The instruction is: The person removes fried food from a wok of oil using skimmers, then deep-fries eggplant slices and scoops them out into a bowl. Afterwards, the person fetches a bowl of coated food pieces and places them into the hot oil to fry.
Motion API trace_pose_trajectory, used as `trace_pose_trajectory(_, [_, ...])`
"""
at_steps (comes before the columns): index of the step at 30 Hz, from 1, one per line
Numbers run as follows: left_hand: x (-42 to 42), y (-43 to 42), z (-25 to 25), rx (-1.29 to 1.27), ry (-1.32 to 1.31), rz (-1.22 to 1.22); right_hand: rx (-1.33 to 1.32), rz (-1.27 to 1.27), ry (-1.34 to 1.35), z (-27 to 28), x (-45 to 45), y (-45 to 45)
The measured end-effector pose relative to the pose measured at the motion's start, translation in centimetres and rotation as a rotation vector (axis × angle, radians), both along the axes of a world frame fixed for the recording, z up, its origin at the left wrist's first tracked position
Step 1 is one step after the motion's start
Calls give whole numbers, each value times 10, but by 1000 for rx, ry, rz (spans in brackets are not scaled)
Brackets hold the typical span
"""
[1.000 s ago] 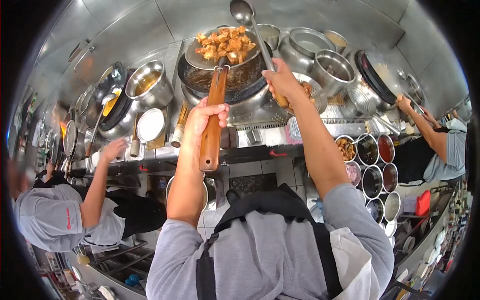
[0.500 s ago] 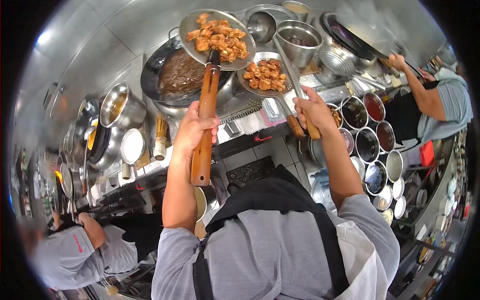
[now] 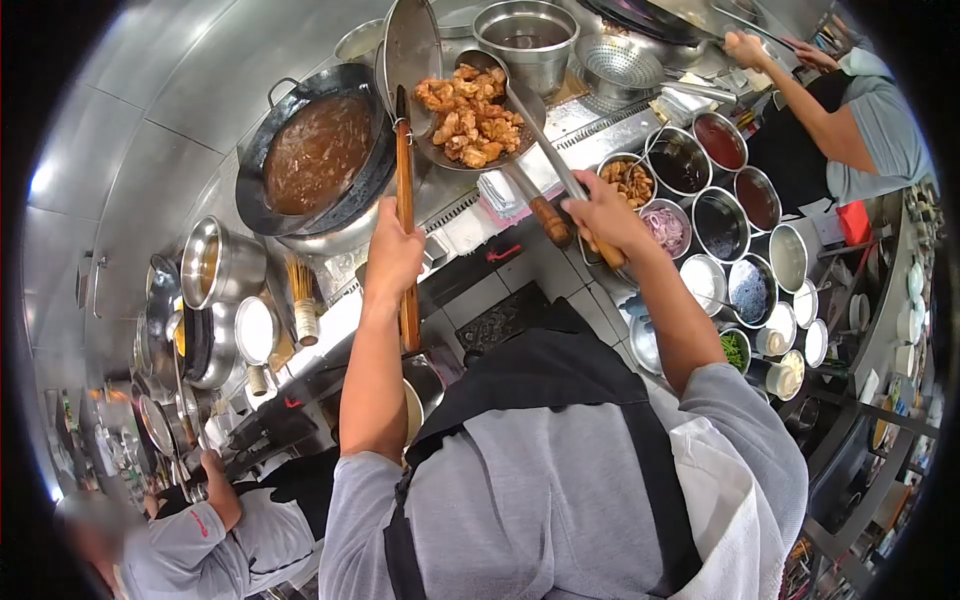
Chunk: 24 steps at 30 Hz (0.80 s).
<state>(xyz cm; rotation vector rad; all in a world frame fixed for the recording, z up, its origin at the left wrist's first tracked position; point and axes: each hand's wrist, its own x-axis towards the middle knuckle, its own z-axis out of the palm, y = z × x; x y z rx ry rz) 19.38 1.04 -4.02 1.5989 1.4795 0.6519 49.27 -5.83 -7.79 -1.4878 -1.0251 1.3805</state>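
Observation:
My left hand (image 3: 395,255) is closed around the wooden handle of a skimmer (image 3: 412,55), whose round head is turned up on its edge. Beside it, browned fried pieces (image 3: 470,125), which look like chicken, lie heaped in a second, perforated skimmer (image 3: 537,112) resting on the stove edge. My right hand (image 3: 608,215) grips the handle of a ladle (image 3: 540,135); its bowl is at the far side of the heap, partly behind the pieces. To the left, a black wok (image 3: 252,190) holds brown, bubbling liquid (image 3: 318,155).
A steel pot (image 3: 530,65) and a perforated strainer (image 3: 620,65) stand behind. Several containers of sauces and ingredients (image 3: 720,225) line the right. A bamboo brush (image 3: 302,300) and another steel pot (image 3: 215,262) are at left. Co-workers stand left (image 3: 210,545) and right (image 3: 850,130).
The left skimmer has tipped from level to on edge, and its fried pieces are now in the second skimmer. The ladle has come down beside the heap. The view has shifted.

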Motion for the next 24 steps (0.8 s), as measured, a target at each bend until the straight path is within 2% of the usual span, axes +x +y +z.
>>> trace_pose_trajectory(1, [-2, -2, -1, 2, 9, -1, -69, 55, -177, -9, 9, -5])
trace_pose_trajectory(4, [-9, -2, -16, 80, 56, -3, 246, 26, -872, -36, 11, -19])
trace_pose_trajectory(5, [-12, -2, -22, 117, 76, -5, 105, 44, -794, -40, 15, -21])
trace_pose_trajectory(8, [-14, -8, -20, 150, 134, -7, 142, -7, -653, -48, 22, -15])
trace_pose_trajectory(11, [-5, -23, 8, -8, 15, 53, 149, -31, -730, -43, 22, -16])
trace_pose_trajectory(14, [-1, -23, 11, 0, -35, 108, 197, 26, -767, -44, 28, -15])
trace_pose_trajectory(21, [-28, -19, 31, 28, -316, 160, 188, 130, -1055, -42, 24, -7])
trace_pose_trajectory(24, [-52, -15, 43, 76, -339, 212, 175, 190, -1080, -68, 17, -3])
